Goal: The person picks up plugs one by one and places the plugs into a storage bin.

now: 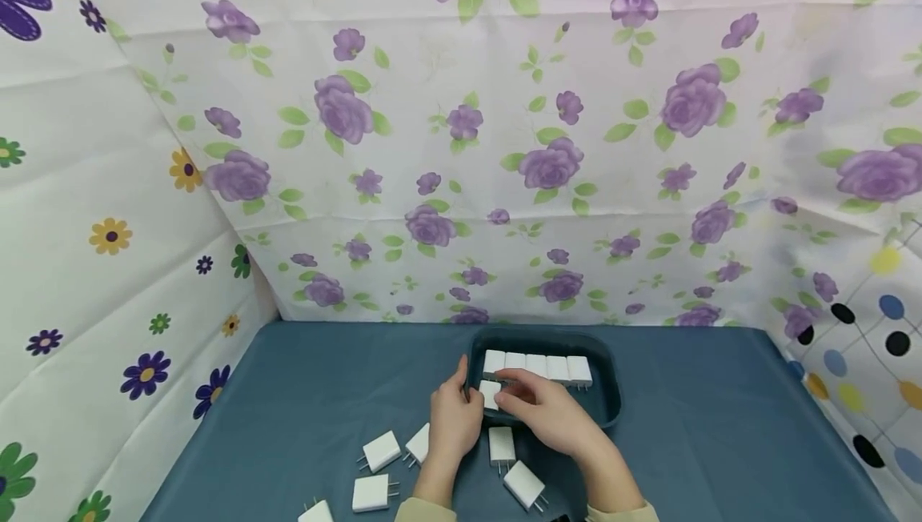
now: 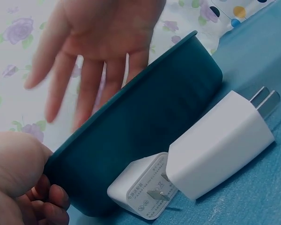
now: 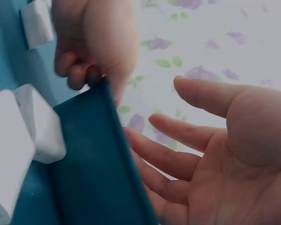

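Observation:
My left hand (image 1: 456,418) grips the left front edge of a dark teal tray (image 1: 615,394), thumb at the rim and the other fingers curled outside. Over the front of the tray is my right hand (image 1: 551,414). Its fingers look spread and relaxed in the right wrist view, with nothing held. One white plug charger (image 1: 489,395) sits in the tray between the two hands, near the right fingertips; contact is unclear. Behind it, several white chargers (image 1: 536,365) stand in a row along the tray's back wall, prongs towards me.
Two chargers, one upper (image 1: 502,446) and one lower (image 1: 524,484), lie in front of the tray. Several more, including one charger (image 1: 381,451), are scattered to the left on the blue tabletop (image 1: 720,426). Flowered cloth (image 1: 461,186) hangs behind.

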`<state>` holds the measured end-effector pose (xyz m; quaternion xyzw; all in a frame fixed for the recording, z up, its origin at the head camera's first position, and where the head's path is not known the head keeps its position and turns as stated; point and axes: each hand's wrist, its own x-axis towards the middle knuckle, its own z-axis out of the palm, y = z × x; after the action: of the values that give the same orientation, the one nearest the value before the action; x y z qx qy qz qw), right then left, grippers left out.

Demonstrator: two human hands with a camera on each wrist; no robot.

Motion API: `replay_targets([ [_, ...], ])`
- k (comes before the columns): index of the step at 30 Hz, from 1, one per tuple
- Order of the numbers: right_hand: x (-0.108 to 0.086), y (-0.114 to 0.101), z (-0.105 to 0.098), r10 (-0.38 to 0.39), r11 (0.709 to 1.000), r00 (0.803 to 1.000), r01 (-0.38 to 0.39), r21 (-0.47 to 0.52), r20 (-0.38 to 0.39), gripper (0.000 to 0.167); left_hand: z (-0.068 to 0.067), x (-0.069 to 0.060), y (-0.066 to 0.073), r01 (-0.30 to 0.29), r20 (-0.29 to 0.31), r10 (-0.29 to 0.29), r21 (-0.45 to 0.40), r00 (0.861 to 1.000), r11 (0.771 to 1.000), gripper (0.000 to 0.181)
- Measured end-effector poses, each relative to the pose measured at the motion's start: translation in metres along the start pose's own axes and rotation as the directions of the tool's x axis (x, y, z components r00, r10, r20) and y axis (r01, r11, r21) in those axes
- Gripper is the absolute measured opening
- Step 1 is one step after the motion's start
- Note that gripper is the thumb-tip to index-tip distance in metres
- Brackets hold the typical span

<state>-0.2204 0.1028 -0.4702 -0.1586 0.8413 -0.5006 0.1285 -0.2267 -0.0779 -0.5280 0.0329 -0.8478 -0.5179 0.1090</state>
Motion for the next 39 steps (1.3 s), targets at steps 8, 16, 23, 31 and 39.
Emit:
replay_targets([
  [8, -0.021, -0.015, -0.012, -0.016, 1.000, 1.000, 0.015, -0.018, -0.021, 0.048, 0.000, -0.001, 0.003, 0.032, 0.002, -0.032, -0.022, 0.999, 0.999, 0.061],
  [16, -0.044, -0.006, -0.028, -0.069, 0.997, 0.974, 0.074, -0.014, 0.218, 0.046, 0.001, 0.001, 0.006, 0.030, 0.014, -0.030, -0.004, 0.999, 1.000, 0.061],
  [23, -0.052, -0.008, -0.026, -0.036, 0.996, 0.936, 0.063, -0.067, 0.350, 0.046, -0.001, -0.001, 0.004, 0.033, 0.009, -0.033, -0.003, 0.999, 0.999, 0.061],
  [31, -0.051, -0.004, -0.021, 0.083, 0.992, 0.907, -0.036, -0.121, 0.413, 0.047, -0.001, -0.002, 0.003, 0.037, 0.004, -0.037, -0.010, 0.999, 0.999, 0.060],
  [39, -0.049, -0.005, -0.011, 0.103, 0.987, 0.898, -0.040, -0.153, 0.427, 0.047, -0.001, -0.001, 0.004, 0.025, -0.004, -0.025, -0.006, 1.000, 1.000, 0.060],
])
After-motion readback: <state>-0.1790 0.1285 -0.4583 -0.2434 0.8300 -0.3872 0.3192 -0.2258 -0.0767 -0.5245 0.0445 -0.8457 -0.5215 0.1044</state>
